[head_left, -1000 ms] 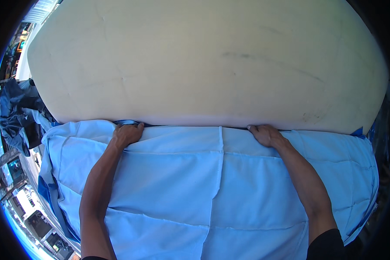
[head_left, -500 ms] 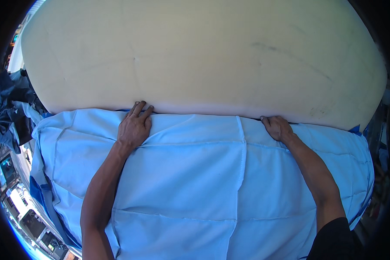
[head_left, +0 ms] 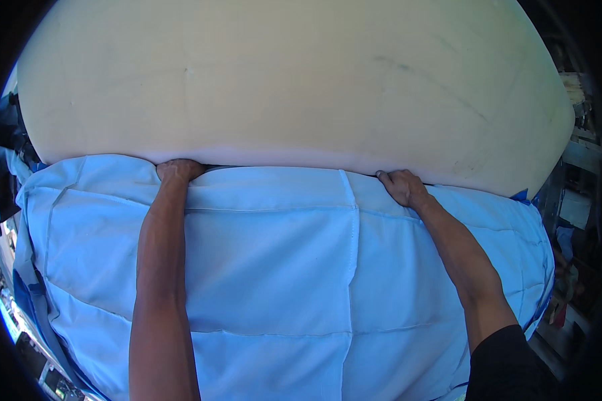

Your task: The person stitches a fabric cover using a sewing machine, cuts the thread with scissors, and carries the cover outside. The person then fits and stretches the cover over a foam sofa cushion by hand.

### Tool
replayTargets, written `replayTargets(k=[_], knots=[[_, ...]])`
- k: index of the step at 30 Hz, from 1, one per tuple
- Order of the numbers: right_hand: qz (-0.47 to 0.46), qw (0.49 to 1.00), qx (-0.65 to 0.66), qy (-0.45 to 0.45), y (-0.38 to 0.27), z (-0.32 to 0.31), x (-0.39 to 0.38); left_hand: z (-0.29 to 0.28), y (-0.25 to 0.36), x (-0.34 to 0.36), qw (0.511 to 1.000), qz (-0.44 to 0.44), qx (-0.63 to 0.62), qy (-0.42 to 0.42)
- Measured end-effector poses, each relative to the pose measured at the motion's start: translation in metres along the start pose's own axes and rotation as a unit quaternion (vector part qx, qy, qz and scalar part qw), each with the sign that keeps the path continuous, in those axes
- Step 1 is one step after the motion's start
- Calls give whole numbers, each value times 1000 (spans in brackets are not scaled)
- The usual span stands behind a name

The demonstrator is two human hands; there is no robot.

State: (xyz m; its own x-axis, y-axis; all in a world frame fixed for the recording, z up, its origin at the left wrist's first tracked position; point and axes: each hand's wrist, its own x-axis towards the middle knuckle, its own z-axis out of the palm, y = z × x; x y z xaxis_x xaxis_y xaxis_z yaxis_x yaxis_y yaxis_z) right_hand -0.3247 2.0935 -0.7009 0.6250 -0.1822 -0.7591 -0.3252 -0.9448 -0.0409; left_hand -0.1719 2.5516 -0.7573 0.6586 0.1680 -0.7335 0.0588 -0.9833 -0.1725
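Observation:
A large beige foam block [head_left: 274,80] fills the far half of the view. Light blue seamed fabric, looking like a cover [head_left: 267,267], lies over the near part, its far edge running along the foam. My left hand [head_left: 178,170] is bent over that edge, its fingertips hidden in the gap against the foam. Farther right, my right hand [head_left: 404,187] grips the same edge with its fingers curled over and the thumb toward the foam. Dark blue material [head_left: 522,196] peeks out at the cover's right corner.
Dark cloth [head_left: 10,134] hangs beyond the left end of the foam. Pale boards or boxes [head_left: 578,207] and other clutter stand in shadow past the right end. Faint dark smudges mark the foam's surface.
My left hand, spread flat across the edge before, has shifted left and hooked its fingers down into the gap. The right hand keeps its hold. The whole view has shifted slightly.

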Motion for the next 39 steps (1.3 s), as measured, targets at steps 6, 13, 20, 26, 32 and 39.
replayTargets(k=[6, 13, 20, 26, 32, 39], knots=[[-15, 989, 80, 123, -23, -14, -42, -46, -28, -50, 1000, -17, -12, -14], [-102, 987, 115, 47, 60, 29, -325, -14, -168, -306, 969, 200, -126, 79], [175, 961, 162, 139, 163, 58, -623, -12, -235, -514, 921, 387, -35, 17], [69, 983, 98, 141, 209, 63, -582, 6, -220, -500, 950, 296, -77, 71], [-15, 982, 157, 104, 237, 29, -599, -22, -232, -502, 969, 220, -88, 74], [-104, 990, 6, 99, 311, 33, -582, -111, -176, -499, 932, 330, 75, -130]])
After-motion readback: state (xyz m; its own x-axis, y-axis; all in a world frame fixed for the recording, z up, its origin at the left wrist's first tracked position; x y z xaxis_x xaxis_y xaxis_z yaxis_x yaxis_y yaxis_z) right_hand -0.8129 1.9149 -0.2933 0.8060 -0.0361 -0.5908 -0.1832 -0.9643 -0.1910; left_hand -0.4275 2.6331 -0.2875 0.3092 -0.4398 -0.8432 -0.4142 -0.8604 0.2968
